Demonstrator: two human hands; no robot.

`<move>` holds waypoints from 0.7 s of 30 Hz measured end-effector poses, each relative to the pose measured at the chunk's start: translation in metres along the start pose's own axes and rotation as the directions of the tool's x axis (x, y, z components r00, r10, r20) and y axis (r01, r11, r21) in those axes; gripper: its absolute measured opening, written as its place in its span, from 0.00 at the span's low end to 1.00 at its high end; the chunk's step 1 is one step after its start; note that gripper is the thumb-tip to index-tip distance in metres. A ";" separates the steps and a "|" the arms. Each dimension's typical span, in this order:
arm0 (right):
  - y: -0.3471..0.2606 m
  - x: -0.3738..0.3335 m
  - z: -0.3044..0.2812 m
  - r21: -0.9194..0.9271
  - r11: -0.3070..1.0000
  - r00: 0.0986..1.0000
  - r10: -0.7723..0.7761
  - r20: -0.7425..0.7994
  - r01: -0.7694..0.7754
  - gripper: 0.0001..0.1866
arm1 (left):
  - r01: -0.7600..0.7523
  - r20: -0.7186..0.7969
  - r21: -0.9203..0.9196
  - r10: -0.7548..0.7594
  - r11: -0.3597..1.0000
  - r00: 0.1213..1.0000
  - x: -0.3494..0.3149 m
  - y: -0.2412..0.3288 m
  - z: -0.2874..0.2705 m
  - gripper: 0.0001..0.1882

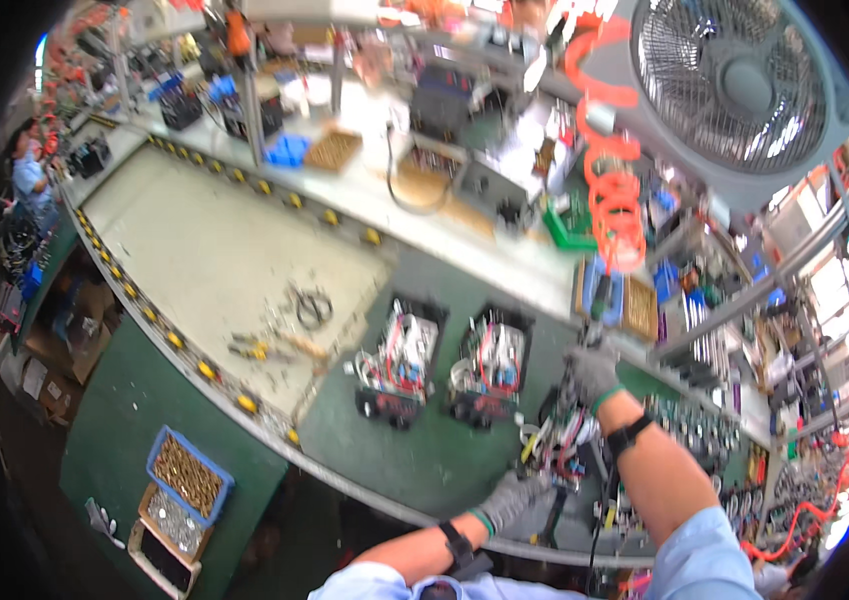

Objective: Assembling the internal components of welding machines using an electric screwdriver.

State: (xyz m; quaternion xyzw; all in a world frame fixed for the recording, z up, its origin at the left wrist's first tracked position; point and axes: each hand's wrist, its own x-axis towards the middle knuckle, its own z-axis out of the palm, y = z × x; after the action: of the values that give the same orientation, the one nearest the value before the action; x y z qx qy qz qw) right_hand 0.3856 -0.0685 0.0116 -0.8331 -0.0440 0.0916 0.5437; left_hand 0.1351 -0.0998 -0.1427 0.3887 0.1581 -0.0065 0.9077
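Note:
My right hand point(595, 370), in a grey glove, is closed round what looks like a dark power screwdriver point(601, 296); its upper end stands out above the fist, below an orange coiled hose point(618, 215). Below that hand lies an open device unit point(570, 440) full of wires and small parts. My left hand point(517, 500), gloved too, has its fingers on the near left edge of this unit; blur hides the fingertips. Two similar open black units, one point(400, 355) farther left and one point(490, 360) closer, sit side by side on the green mat with white and red wiring showing.
A large grey fan point(745, 90) hangs at upper right. Pliers point(253, 348) and black cable point(313, 308) lie on the pale surface. At lower left stand a blue bin point(228, 490) of brass-coloured parts and a box of silver ones. Many small parts point(695, 430) line the bench at right.

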 end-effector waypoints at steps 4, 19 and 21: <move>-0.061 -0.010 0.006 0.111 0.991 0.994 -0.084 0.074 0.076 0.24 | 0.454 -0.048 0.030 -0.452 0.890 0.891 0.021 0.041 -0.005 0.37; -0.378 0.039 0.133 0.335 0.839 0.793 -0.527 0.306 0.428 0.17 | 0.072 -0.670 -0.080 -0.107 0.994 0.735 -0.200 0.205 -0.233 0.12; -0.410 0.075 0.166 0.313 0.800 0.786 -0.583 0.205 0.512 0.16 | -0.036 -0.611 -0.198 -0.094 0.980 0.786 -0.229 0.226 -0.266 0.05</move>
State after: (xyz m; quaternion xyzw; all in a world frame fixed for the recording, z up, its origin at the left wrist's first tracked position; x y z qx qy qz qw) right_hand 0.4365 0.2592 0.3137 -0.6886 -0.3536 0.0548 0.6307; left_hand -0.1273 0.2210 -0.0888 0.2742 0.4519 0.1228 0.8400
